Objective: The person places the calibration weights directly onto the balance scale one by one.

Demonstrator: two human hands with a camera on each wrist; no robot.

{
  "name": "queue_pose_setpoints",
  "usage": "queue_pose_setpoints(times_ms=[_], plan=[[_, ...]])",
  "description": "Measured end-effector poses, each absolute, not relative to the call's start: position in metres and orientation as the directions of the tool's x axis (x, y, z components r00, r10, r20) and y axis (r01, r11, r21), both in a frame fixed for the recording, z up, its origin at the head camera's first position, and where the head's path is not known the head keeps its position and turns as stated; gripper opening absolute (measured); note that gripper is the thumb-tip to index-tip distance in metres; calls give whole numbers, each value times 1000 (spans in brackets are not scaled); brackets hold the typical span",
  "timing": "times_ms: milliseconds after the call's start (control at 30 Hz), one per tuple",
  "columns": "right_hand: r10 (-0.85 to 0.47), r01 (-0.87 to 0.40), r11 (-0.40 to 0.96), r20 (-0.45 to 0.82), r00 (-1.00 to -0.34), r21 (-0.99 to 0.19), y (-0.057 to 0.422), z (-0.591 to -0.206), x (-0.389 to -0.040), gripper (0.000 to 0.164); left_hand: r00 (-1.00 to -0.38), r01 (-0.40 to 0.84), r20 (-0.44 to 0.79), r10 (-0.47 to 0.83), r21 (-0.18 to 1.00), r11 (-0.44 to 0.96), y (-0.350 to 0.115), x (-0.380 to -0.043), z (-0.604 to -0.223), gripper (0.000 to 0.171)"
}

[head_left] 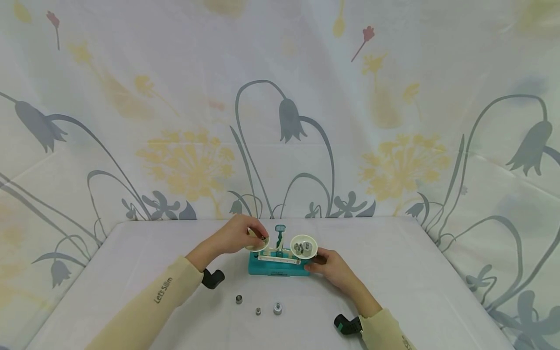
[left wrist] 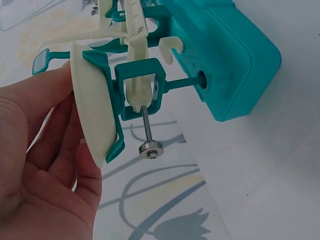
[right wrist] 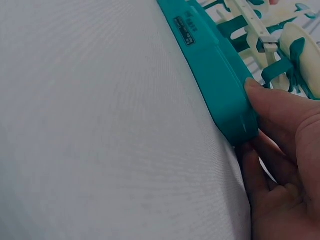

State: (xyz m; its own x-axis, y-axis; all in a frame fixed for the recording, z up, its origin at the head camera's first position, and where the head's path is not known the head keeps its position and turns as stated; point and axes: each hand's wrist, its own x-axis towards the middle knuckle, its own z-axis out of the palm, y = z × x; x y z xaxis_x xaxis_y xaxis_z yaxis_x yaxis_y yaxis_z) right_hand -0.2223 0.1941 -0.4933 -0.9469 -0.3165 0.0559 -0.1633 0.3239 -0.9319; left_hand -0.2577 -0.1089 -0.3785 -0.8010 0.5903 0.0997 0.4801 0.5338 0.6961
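Note:
A small balance scale with a teal base [head_left: 278,269] and two cream pans stands on the table. My left hand [head_left: 239,233] is at the left pan [head_left: 255,246], its fingertips pinching a small dark metal weight [head_left: 263,238] over the dish. In the left wrist view that pan [left wrist: 92,107] hides the fingertips and the weight. Several metal weights [head_left: 307,247] sit in the right pan [head_left: 304,237]. My right hand [head_left: 336,270] grips the right end of the base, with the thumb [right wrist: 265,97] against it and the other fingers around its lower end.
In front of the scale, a dark metal weight [head_left: 238,299], a small weight [head_left: 258,311] and a larger silver weight [head_left: 277,308] stand on the white tablecloth [head_left: 210,323]. A flower-patterned curtain [head_left: 280,160] hangs behind the table.

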Motion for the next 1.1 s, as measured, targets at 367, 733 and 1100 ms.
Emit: queue_pose_setpoints(times_ms=[367, 733, 1100], plan=[[-310, -169, 339, 60, -949, -925, 194, -493, -222, 48, -809, 454, 68, 584, 704, 546, -105, -251, -378, 10], [-334, -184, 314, 73, -940, -931, 189, -463, -204, 49, -804, 475, 91, 588, 692, 543, -108, -255, -380, 11], [-298, -175, 355, 66, -952, -918, 189, -482, -213, 50, -799, 505, 141, 584, 684, 526, -115, -253, -375, 12]])
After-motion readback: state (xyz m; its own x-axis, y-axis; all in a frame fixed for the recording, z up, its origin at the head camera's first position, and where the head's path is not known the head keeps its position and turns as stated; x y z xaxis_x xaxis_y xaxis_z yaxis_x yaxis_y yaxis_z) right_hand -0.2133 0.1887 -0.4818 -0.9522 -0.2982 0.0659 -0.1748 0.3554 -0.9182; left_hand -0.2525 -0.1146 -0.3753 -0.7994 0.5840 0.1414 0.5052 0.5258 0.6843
